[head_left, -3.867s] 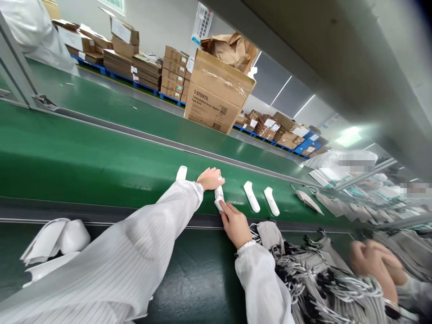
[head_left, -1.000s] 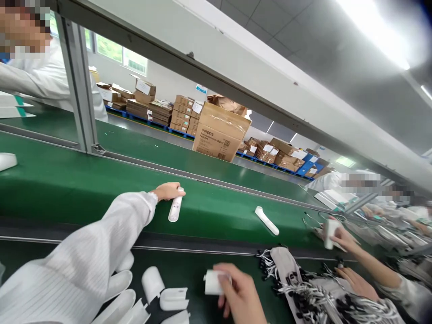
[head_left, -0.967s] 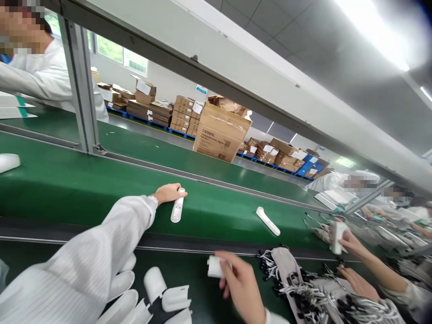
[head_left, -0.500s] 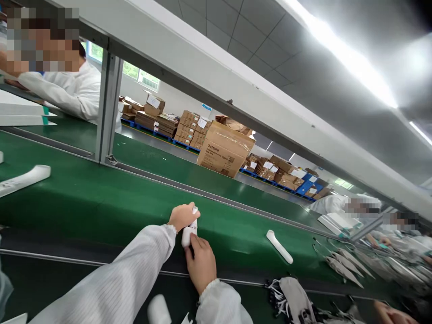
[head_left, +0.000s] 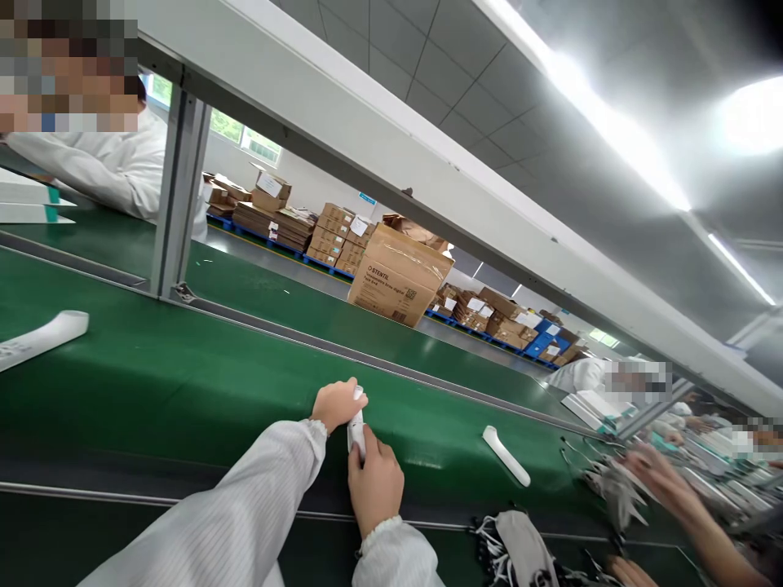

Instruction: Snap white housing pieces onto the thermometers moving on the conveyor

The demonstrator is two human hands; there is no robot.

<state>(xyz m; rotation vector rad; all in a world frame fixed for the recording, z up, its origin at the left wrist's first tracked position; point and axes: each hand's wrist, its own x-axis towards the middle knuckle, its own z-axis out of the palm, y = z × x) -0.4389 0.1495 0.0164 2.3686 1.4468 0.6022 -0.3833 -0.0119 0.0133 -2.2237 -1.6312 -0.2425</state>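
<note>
Over the front of the green belt, both my hands hold a slim white handheld thermometer (head_left: pixel 356 434). My left hand (head_left: pixel 335 405) is closed around its upper part, by the far end. Lower down, my right hand (head_left: pixel 375 481) grips the near end with thumb and fingers. Much of the thermometer is hidden under my fingers. To the right a similar white thermometer (head_left: pixel 506 456) lies on the belt, apart from my hands. Another white one (head_left: pixel 46 338), with dark markings, lies at the far left.
A metal post (head_left: pixel 177 196) and a long overhead beam frame the line. Grey fabric pouches (head_left: pixel 526 548) with cords lie at the lower right, where a co-worker's arm (head_left: pixel 691 505) reaches in. A carton (head_left: pixel 397 281) stands beyond the belt. Another person in white is at upper left.
The thermometer has turned in my hands, and its wide white lower part no longer shows. My right hand has shifted slightly right. A co-worker's arm has come in over the grey pouches.
</note>
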